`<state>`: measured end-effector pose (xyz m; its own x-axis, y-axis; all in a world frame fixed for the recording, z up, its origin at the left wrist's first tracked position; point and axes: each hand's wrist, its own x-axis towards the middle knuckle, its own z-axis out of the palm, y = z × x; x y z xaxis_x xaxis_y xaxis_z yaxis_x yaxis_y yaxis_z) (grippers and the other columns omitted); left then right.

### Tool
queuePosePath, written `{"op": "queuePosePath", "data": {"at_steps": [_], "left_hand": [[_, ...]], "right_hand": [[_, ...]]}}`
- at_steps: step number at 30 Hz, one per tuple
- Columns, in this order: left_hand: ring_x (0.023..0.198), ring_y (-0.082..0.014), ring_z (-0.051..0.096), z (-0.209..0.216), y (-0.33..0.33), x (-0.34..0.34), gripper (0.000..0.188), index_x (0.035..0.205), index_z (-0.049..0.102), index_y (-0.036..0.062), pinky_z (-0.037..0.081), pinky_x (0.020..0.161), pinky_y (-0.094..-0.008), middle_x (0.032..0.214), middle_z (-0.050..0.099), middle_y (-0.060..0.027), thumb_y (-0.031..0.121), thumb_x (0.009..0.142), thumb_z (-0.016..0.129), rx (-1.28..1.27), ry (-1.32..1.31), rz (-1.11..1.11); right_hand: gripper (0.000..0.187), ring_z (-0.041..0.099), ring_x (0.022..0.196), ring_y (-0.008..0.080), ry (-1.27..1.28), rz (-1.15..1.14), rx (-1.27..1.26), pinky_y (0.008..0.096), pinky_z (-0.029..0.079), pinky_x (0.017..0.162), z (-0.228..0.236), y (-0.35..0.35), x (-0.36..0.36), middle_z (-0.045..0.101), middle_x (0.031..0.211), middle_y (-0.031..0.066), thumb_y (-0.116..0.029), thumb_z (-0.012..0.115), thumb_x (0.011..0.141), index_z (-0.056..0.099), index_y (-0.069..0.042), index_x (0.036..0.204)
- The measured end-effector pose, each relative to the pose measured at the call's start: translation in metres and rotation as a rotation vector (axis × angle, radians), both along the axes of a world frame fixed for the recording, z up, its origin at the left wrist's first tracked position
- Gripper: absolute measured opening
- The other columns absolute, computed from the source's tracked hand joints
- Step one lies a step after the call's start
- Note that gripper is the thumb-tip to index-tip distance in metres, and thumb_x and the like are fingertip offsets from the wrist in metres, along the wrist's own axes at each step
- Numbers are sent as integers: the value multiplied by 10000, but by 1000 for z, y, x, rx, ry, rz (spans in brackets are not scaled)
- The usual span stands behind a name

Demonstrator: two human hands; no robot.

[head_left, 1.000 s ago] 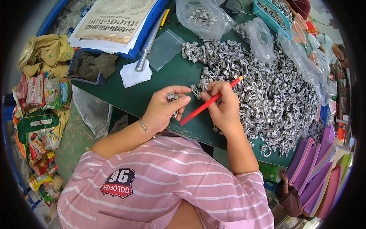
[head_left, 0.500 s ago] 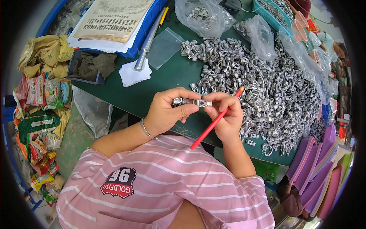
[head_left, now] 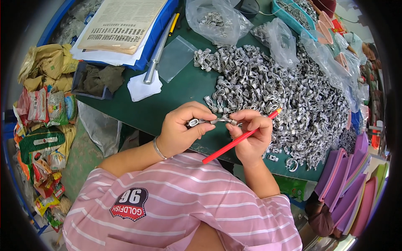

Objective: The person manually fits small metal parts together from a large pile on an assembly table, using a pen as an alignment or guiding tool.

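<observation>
Between my two hands, above the near edge of the table, lies a small grey metal loop-shaped piece (head_left: 224, 120), pinched at both ends. My left hand (head_left: 178, 129) is closed on its left end and also keeps another metal piece (head_left: 193, 122) against the fingers. My right hand (head_left: 254, 136) grips the right end by thumb and fingertips. Across that hand slants a red pencil (head_left: 234, 144), tucked among the fingers, its tip toward the upper right. A large pile of similar metal pieces (head_left: 289, 100) covers the table just beyond and to the right.
On the green table (head_left: 140, 109) are a tapered metal rod (head_left: 155, 60) on white paper (head_left: 144, 88), a clear bag (head_left: 178, 58) and a blue tray (head_left: 161, 27) with papers. A small bin (head_left: 78, 81) holds grey cloth. Plastic bags (head_left: 222, 21) and a turquoise basket (head_left: 293, 19) stand far off.
Both hands have shifted slightly down. The metal piece between them has turned so its side shows instead of its open loop. The red pencil has swung to a flatter slant.
</observation>
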<state>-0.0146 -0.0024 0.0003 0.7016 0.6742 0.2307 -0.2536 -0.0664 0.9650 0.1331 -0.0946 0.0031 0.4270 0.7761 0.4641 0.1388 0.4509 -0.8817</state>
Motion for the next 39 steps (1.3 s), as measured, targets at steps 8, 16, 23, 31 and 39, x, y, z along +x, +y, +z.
{"op": "queuePosePath", "data": {"at_steps": [8,16,23,31,39], "left_hand": [[671,-123,548,2,-4,-1,186,869,597,-6,439,578,-219,837,573,-93,-61,701,655,7,36,47],[656,-157,552,18,-2,2,223,839,626,7,424,569,-245,760,599,-82,-29,635,708,351,24,64],[622,-110,542,15,-8,2,191,1028,547,-20,434,477,-192,819,574,-93,71,866,505,-417,146,-88],[651,-130,497,-10,0,-12,155,903,498,47,383,435,-242,767,497,-41,198,871,479,-1088,-27,-100],[602,-85,456,-32,58,-169,101,816,503,82,310,425,-196,684,465,12,179,841,517,-701,-234,1103]], "right_hand": [[289,556,711,142,61,-29,-76,234,467,639,-4,-6,-2,580,925,195,79,612,742,362,-55,792],[162,600,739,172,463,133,-195,264,514,647,-9,-9,-10,576,944,225,32,485,847,349,-46,805],[278,582,730,177,44,-184,-119,268,484,637,-9,-10,-13,588,916,178,68,607,751,359,-58,730],[190,517,652,287,-968,-251,-227,386,394,575,7,24,26,548,728,92,-44,645,657,484,-37,758],[198,489,751,279,-1259,-395,-557,380,362,611,11,30,38,518,744,85,-17,575,565,486,-82,730]]}}
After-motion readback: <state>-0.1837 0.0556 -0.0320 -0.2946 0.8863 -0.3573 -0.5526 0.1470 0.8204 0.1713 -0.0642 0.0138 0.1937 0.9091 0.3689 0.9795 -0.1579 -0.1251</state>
